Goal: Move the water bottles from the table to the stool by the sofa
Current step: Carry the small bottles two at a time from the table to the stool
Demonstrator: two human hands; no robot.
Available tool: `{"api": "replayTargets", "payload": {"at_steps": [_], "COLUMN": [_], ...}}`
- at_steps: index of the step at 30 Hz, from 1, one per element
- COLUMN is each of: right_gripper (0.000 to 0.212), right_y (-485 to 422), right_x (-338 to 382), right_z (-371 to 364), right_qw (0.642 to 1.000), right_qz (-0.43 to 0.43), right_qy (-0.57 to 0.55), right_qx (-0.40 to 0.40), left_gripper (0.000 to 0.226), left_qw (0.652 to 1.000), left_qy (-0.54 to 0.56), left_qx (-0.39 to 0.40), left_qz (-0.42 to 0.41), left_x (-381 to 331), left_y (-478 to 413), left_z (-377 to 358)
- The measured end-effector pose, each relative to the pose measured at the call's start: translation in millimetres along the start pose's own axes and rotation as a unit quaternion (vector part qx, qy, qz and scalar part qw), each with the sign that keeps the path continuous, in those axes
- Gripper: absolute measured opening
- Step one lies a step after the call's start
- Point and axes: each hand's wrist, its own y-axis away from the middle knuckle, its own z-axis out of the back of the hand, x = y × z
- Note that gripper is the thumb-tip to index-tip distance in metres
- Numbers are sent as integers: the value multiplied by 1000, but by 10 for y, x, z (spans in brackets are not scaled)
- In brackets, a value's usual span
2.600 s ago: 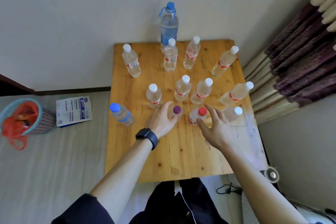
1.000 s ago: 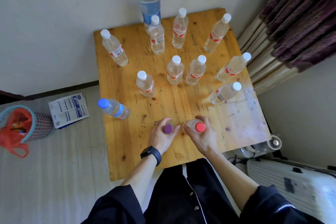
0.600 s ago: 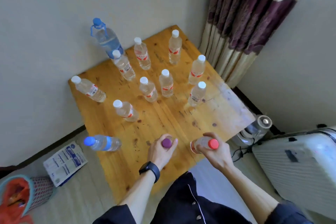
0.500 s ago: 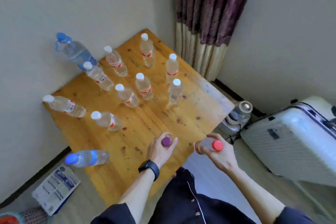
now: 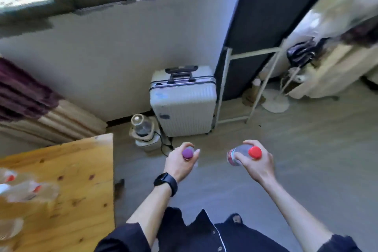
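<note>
Both bottles now off the wooden bench (image 5: 81, 172) at 9 o'clock & view swung away: left hand (image 5: 180, 162) wraps purple-capped clear plastic bottle (image 5: 188, 153), right hand (image 5: 254, 162) red-capped one (image 5: 244, 152), over floor; stool not seen yet.

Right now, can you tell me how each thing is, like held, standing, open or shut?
Left hand: closed round the purple-capped bottle.
Purple-capped bottle: held over the floor, capped.
Right hand: closed round the red-capped bottle.
Red-capped bottle: held, tilted, capped.
Suitcase: upright, shut, handle down.
Table: blurred bottles standing at its left edge.
</note>
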Motion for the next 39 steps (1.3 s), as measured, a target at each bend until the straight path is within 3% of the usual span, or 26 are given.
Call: {"api": "replayTargets", "payload": {"at_steps": [5,11,16,23,28,32,39], "right_gripper": [44,62,46,35,26,17,27], "right_y": [29,46,3,-362,-687,-861,-1117], "right_x": [-580,-1179,-1530,-2007,-2209,-2340,-2844], "right_z": [1449,2830,3795,5103,6044,6773,8142], "right_qw": [988,941,895,852,833,814,787], "right_qz": [-63,-112,-147,-192,-199,-197,-203], "right_qy": [-41,-98,-126,-152,-122,-110,-88], "right_qx": [-137,-305,-403,-463,-501,-535,-575], "left_gripper": [32,29,30,19,30,25,25], "left_qw": [989,947,899,843,800,769,717], "left_qy": [-24,-44,-93,-130,-156,-160,-145], "left_qx": [104,205,269,309,314,325,344], "left_qz": [-105,-242,-331,-422,-486,-527,-588], "left_x": [-1404,-2972,-4047,-5480,-6575,-7478,-8821], "left_y": [-53,46,100,2,-126,-108,189], "left_z": [-1130,-2255,-3073,-4148,-4876,-5422,-6472]}}
